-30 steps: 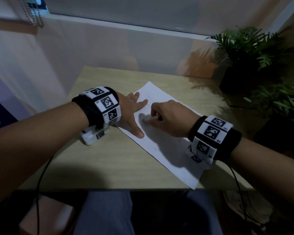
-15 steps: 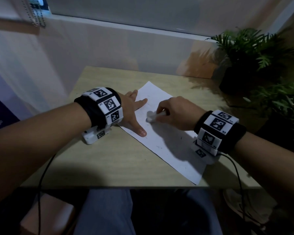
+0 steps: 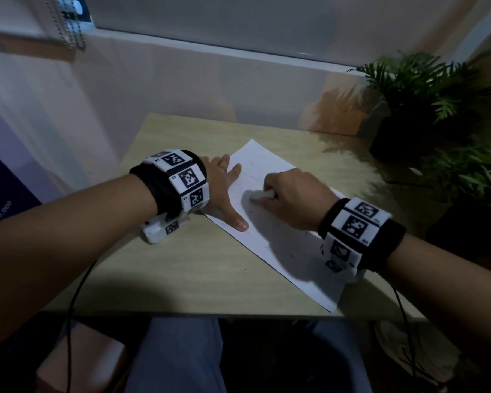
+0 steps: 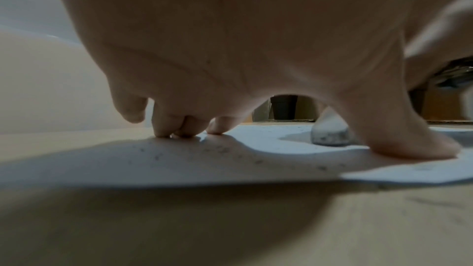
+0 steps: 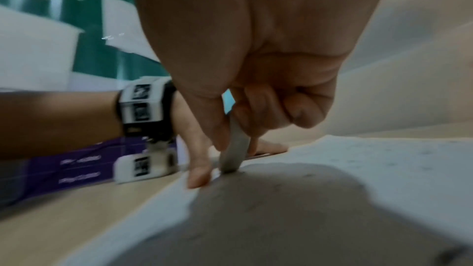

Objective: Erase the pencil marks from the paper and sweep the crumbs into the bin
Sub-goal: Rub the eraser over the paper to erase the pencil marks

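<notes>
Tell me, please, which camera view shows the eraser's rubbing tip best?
The left wrist view: the eraser shows its speckled tip on the paper. The right wrist view shows it edge-on and blurred; the head view shows a small pale blur.

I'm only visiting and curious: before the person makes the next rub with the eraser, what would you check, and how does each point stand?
1. Left hand presses the paper flat: ok.
2. Right hand grips the eraser: ok.
3. Eraser tip touches the paper: ok.
4. Paper lies fully on the table: ok.
5. Pencil marks all gone: not ok, faint marks remain.
6. Bin within reach for the crumbs: cannot tell, no bin is seen.
</notes>
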`<state>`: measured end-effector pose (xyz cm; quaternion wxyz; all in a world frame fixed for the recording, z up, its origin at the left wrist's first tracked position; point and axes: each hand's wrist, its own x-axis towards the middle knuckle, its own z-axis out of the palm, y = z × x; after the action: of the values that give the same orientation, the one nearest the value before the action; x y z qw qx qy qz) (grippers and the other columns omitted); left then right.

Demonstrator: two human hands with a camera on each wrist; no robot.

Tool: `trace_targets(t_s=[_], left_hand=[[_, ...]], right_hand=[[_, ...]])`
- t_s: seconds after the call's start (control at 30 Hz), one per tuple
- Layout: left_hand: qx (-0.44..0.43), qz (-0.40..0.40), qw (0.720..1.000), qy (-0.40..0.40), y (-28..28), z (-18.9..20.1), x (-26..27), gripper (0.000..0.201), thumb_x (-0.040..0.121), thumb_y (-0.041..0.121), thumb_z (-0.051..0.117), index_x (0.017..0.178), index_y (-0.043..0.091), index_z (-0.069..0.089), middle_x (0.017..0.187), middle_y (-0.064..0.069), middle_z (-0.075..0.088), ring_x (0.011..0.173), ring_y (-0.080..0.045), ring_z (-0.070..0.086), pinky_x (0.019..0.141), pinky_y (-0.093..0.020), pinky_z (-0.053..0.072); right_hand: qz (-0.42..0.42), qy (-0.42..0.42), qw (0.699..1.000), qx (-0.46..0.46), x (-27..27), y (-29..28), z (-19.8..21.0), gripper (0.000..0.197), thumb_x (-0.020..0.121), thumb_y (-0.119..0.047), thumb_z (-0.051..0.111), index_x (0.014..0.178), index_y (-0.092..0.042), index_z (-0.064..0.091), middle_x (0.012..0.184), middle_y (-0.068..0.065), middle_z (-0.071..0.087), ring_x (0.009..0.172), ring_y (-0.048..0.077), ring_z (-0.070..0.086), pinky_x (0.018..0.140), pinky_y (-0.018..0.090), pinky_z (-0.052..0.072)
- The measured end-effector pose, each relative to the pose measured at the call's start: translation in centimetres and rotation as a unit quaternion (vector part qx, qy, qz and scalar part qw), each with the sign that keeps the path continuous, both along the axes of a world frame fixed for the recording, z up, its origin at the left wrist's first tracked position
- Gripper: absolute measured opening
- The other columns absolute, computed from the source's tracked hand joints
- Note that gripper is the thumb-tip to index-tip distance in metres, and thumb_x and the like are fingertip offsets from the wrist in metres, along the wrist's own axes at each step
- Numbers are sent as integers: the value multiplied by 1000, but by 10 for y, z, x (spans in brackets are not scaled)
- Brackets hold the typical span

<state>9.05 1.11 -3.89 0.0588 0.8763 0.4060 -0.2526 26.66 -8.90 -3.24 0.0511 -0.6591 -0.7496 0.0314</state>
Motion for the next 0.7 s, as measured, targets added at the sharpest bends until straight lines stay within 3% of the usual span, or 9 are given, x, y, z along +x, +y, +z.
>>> trace_targets(t_s=[0.13, 0.2, 0.27, 0.33, 0.47, 0.6, 0.7], left_hand=[[6, -4, 1000, -2, -1, 0, 0, 161, 36, 107, 37, 157, 20, -24, 165, -14, -25, 156, -29, -12, 126, -50, 1], [8, -6, 1000, -2, -1, 0, 0, 161, 36, 107, 34, 157, 19, -23, 166, -14, -24, 156, -28, -12, 126, -50, -1], [13, -9, 1000, 0, -1, -1, 0, 158, 41, 108, 36, 157, 19, -23, 166, -14, -23, 156, -27, -13, 126, -51, -2], [17, -12, 1000, 3, -1, -2, 0, 159, 39, 108, 34, 157, 18, -23, 166, -14, -23, 156, -28, -13, 126, -51, -2], [17, -10, 1000, 5, 0, -2, 1, 158, 41, 107, 36, 157, 18, -24, 165, -15, -24, 155, -29, -14, 126, -50, -4], [23, -12, 1000, 0, -2, -2, 0, 154, 48, 105, 40, 158, 17, -22, 166, -16, -22, 156, -29, -13, 126, -50, -3], [17, -10, 1000, 2, -1, -2, 1, 157, 43, 107, 38, 157, 18, -23, 165, -15, -24, 156, -29, -14, 126, -50, -2]], right_hand=[[51, 60, 995, -62, -5, 0, 5, 36, 90, -54, 60, 95, -19, 69, 85, -4, 66, 77, 17, 57, 69, 32, 44], [3, 44, 998, -43, 6, 11, 10, 39, 89, -58, 59, 90, -20, 69, 86, 0, 67, 79, 22, 59, 68, 33, 45], [-46, -7, 999, -8, 9, 13, 8, 39, 92, -56, 55, 85, -18, 65, 83, 3, 63, 77, 26, 58, 60, 33, 39], [-20, -35, 999, 8, 1, 7, 4, 38, 95, -50, 52, 85, -15, 63, 80, 3, 60, 74, 26, 56, 57, 32, 34], [60, 43, 996, -55, -6, 3, 6, 43, 89, -59, 58, 89, -18, 69, 80, -2, 67, 75, 19, 59, 66, 34, 45], [-3, 23, 999, -35, 8, 20, 10, 44, 88, -63, 57, 85, -20, 69, 82, 0, 66, 79, 23, 60, 67, 36, 48], [17, -12, 1000, -4, -7, 12, 2, 41, 92, -53, 52, 82, -16, 66, 75, 3, 64, 73, 25, 59, 60, 34, 42]])
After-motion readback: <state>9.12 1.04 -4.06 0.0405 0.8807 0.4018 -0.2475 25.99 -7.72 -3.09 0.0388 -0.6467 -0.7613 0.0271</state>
